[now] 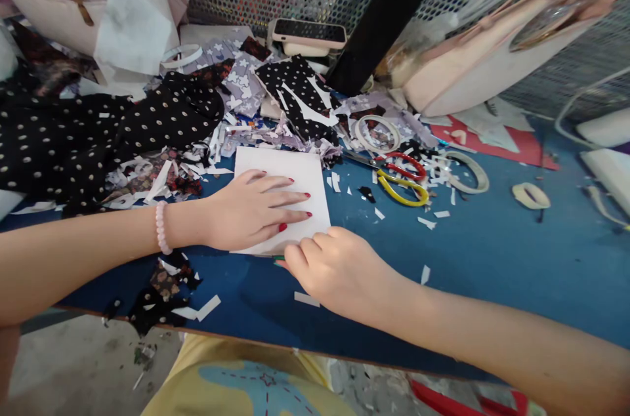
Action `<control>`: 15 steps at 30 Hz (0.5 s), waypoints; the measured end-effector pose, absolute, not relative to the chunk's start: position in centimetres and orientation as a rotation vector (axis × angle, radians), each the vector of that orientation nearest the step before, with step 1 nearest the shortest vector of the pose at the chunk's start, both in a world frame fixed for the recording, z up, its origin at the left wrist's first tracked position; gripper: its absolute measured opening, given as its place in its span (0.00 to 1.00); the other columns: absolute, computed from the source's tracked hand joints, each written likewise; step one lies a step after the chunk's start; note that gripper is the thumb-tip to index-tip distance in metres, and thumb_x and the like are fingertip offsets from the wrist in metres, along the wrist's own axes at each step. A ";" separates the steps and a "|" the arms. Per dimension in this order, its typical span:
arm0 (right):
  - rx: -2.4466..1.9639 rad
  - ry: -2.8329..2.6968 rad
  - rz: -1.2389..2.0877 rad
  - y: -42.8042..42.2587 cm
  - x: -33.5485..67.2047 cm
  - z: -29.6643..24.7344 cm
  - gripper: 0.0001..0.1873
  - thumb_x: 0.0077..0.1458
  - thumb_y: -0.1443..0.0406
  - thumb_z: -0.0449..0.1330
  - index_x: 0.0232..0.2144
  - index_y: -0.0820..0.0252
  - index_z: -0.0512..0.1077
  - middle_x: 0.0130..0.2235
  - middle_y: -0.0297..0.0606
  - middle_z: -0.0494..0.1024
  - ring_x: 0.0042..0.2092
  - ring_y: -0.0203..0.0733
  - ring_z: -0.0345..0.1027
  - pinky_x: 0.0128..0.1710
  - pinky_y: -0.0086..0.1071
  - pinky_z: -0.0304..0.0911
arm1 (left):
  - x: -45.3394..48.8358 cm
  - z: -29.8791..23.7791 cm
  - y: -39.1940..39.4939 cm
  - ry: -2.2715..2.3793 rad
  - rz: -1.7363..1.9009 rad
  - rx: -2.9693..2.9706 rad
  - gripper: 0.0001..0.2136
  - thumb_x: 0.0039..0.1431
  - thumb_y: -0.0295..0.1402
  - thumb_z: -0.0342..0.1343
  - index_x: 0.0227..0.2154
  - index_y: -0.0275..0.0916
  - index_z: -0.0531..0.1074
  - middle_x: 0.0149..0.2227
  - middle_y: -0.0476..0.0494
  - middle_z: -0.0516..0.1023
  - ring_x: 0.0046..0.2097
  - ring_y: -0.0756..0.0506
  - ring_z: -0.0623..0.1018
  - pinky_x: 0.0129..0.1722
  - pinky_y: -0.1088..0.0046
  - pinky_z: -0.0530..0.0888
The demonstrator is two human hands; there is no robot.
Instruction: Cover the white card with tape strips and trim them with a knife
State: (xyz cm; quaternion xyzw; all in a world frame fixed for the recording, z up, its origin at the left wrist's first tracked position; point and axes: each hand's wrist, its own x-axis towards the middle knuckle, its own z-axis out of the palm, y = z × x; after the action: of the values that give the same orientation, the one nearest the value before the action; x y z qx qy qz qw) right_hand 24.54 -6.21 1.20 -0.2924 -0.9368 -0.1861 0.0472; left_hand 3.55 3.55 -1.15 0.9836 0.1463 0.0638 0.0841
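Observation:
My left hand (251, 209) lies flat with fingers stretched out on a white sheet of paper (300, 173) on the blue table (492, 252). My right hand (339, 268) is curled at the sheet's near right corner, fingers closed around a thin object with a green tip that is mostly hidden. A pink bead bracelet sits on my left wrist.
Red and yellow scissors (401, 178) lie right of the sheet, with tape rolls (377, 132) nearby. Black dotted fabric (88, 134) and paper scraps cover the left and back. A phone (308, 32), a black case and pale bags lean on the mesh wall.

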 end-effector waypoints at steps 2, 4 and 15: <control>-0.911 -2.871 -0.583 -6.3 24.4 1.4 0.21 0.70 0.69 0.56 0.23 0.56 0.64 0.19 0.32 0.68 0.21 0.38 0.58 0.29 0.37 0.41 | 3.5 -1.1 3.6 0.431 0.170 2.936 0.22 0.78 0.36 0.44 0.70 0.49 0.67 0.71 0.45 0.70 0.72 0.35 0.66 0.66 0.53 0.61; -0.928 -2.882 -0.582 -6.4 24.4 1.7 0.20 0.70 0.69 0.56 0.23 0.56 0.65 0.19 0.32 0.69 0.21 0.38 0.58 0.29 0.37 0.40 | 3.5 -1.1 3.6 0.427 0.141 2.936 0.22 0.79 0.37 0.42 0.70 0.48 0.66 0.72 0.44 0.69 0.73 0.35 0.65 0.67 0.51 0.60; -0.973 -2.900 -0.581 -6.6 25.3 1.8 0.20 0.69 0.69 0.58 0.22 0.56 0.65 0.17 0.32 0.69 0.19 0.38 0.59 0.27 0.37 0.39 | 3.6 -0.8 3.6 0.414 0.053 2.956 0.24 0.80 0.38 0.37 0.71 0.46 0.64 0.73 0.42 0.67 0.74 0.33 0.62 0.67 0.47 0.59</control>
State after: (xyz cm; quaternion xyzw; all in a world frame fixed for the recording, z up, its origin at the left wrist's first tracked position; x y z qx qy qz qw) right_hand 25.32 -6.60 1.82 -0.3124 -0.9313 -0.1867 0.0140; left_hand 3.57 3.57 -0.77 0.9872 0.1381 0.0178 0.0780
